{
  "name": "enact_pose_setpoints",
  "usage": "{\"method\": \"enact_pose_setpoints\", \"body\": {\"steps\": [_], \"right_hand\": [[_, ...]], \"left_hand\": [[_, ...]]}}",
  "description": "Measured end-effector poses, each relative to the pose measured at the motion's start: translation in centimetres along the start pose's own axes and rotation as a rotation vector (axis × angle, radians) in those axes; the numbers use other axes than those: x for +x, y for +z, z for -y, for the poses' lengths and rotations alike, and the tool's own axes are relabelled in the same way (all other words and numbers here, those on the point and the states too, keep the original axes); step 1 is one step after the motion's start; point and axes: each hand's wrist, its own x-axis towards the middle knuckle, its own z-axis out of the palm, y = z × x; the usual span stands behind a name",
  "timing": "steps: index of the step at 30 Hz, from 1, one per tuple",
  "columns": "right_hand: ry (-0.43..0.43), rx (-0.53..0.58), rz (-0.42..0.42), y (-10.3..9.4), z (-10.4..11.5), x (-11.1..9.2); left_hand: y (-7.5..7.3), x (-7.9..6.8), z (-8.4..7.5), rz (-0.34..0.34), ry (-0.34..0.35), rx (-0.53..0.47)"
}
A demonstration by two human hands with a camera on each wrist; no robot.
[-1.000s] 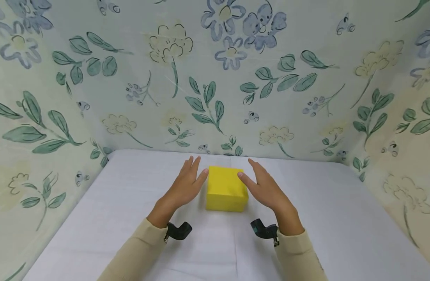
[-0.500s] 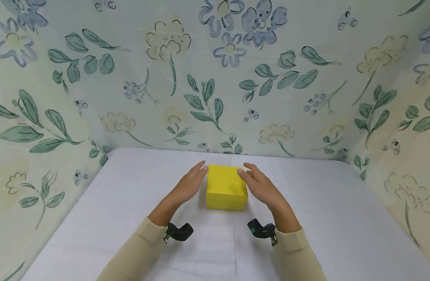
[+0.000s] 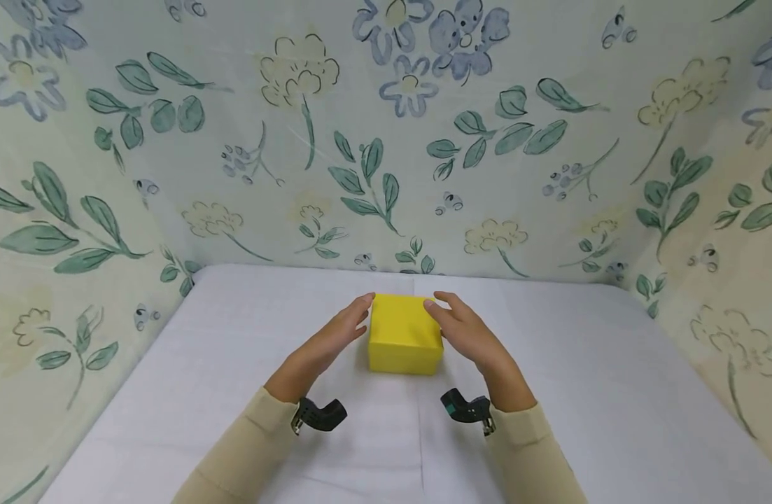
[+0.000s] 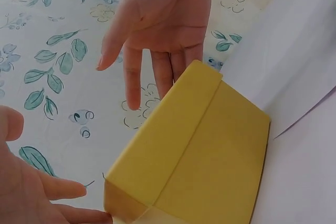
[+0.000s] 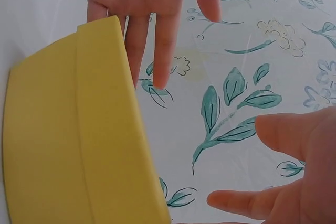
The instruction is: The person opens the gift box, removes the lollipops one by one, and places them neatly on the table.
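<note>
A yellow lidded box (image 3: 404,332) rests on the white cloth between my two hands. My left hand (image 3: 332,339) is at its left side, fingers straight and tips right by the box's edge. On the other side my right hand (image 3: 470,336) is held with fingers extended, its thumb overlapping the box's top right corner in the head view. The left wrist view shows a lid seam along the yellow box (image 4: 210,145), with left fingertips (image 4: 76,190) near one corner. In the right wrist view, the right thumb and fingers stand apart from the yellow box (image 5: 79,129).
White cloth (image 3: 234,315) covers the table. Floral fabric (image 3: 386,140) hangs behind it and along both sides. A black wrist-mounted camera (image 3: 321,414) sits on the left cuff, and another black camera (image 3: 466,406) on the right cuff.
Both hands have drawn inward toward the sides of the box. The left hand has turned, its fingers now angled at the box. The box stays where it was on the cloth.
</note>
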Motion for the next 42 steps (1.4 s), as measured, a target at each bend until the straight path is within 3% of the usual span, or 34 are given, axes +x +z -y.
{"method": "enact_pose_setpoints", "body": {"steps": [21,29,42], "right_hand": [[0.001,-0.029,-0.044,0.1,0.8,-0.4],[-0.067,-0.008,-0.058,0.2,1.5,-1.2],[-0.204,0.082,-0.075,-0.1,3.1,-2.1]], "left_hand": [[0.1,-0.4,-0.5,0.066,0.05,-0.089],[-0.5,-1.2,-1.3,0.049,0.069,-0.077],[-2.1,-3.3,-3.2,0.041,0.203,-0.071]]}}
